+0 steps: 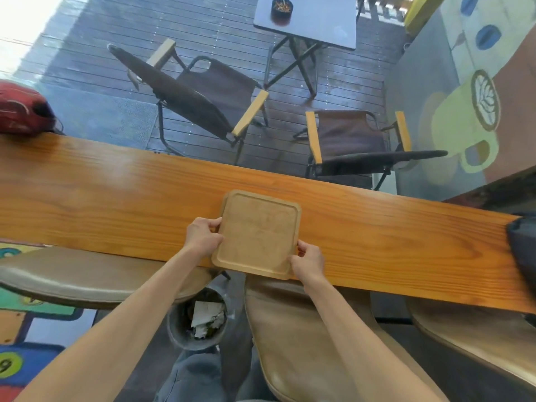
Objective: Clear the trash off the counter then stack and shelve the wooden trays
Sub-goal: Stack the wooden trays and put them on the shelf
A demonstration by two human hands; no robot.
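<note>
A square light-wood tray (256,233) with rounded corners lies on the long wooden counter (116,198), its near edge hanging a little past the counter's front. My left hand (203,236) grips the tray's left edge. My right hand (307,261) grips its near right corner. I cannot tell whether another tray lies under it. Below the counter stands a grey bin (198,320) with crumpled white paper (207,316) inside.
Brown padded stools (87,277) (304,329) stand under the counter's near side. A red bag (23,110) rests at the counter's far left, a dark object (523,245) at its right end. Beyond are folding chairs (203,97) and a small table (307,21).
</note>
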